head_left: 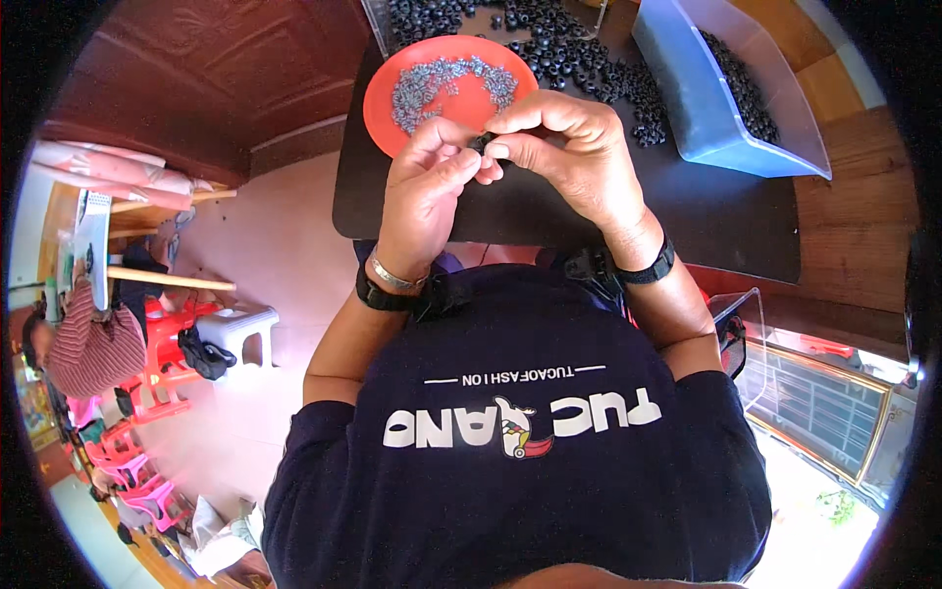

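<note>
Over the near edge of a dark table (392, 201), my two hands meet at a small black part (480, 143). My left hand (429, 187) pinches it between thumb and fingers. From the other side, the thumb and forefinger of my right hand (574, 147) close on the same part; its exact shape is partly covered by the fingertips. Just beyond my hands lies an orange-red plate (377, 108) with many small silvery metal pieces (422, 88) spread on it. Loose black parts (589, 74) of a similar size are heaped behind and to the right of the plate.
A blue bin (687, 93) holding more black parts stands at the table's right. A clear tray (378, 25) with black parts is at the far edge. To the left are a grey stool (235, 324), red stools (167, 344) and another person in a striped top (98, 353).
</note>
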Action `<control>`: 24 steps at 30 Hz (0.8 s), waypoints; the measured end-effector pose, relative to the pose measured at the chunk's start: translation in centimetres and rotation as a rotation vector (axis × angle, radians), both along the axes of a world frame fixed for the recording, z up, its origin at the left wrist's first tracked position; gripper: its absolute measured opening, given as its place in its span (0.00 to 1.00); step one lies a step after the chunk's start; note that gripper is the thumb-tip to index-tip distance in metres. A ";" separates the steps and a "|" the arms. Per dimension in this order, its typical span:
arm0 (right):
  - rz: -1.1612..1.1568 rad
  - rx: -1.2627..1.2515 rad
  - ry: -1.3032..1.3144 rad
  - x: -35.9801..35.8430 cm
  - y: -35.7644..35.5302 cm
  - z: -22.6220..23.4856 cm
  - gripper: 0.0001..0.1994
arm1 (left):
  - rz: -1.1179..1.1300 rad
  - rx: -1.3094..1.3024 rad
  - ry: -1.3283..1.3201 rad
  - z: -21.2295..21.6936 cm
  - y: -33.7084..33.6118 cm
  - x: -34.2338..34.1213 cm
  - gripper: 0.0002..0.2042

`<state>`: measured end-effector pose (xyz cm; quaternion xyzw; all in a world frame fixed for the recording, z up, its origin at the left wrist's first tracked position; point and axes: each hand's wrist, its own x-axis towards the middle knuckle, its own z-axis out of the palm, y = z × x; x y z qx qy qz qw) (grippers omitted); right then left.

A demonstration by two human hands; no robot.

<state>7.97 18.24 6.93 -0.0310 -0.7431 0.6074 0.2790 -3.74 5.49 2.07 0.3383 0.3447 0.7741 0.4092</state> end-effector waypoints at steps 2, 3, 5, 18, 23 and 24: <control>-0.031 0.102 0.044 -0.1 -0.1 -0.2 0.08 | -0.005 -0.027 -0.011 0.0 -0.1 -0.1 0.06; -0.030 0.103 0.045 0.0 0.0 -0.3 0.08 | -0.003 -0.027 -0.011 0.0 -0.2 -0.1 0.06; -0.123 0.417 0.080 0.0 0.1 -0.5 0.11 | -0.029 -0.020 -0.039 0.1 -0.3 -0.1 0.05; -0.375 0.619 0.151 0.4 -0.9 -1.8 0.15 | -0.052 -0.081 -0.116 0.5 0.2 0.8 0.06; -0.234 0.456 0.161 0.9 -0.7 -1.6 0.14 | -0.125 0.015 -0.180 0.7 0.1 0.9 0.09; -0.235 0.455 0.162 1.0 -0.6 -1.6 0.14 | -0.125 0.013 -0.178 0.7 0.1 1.0 0.09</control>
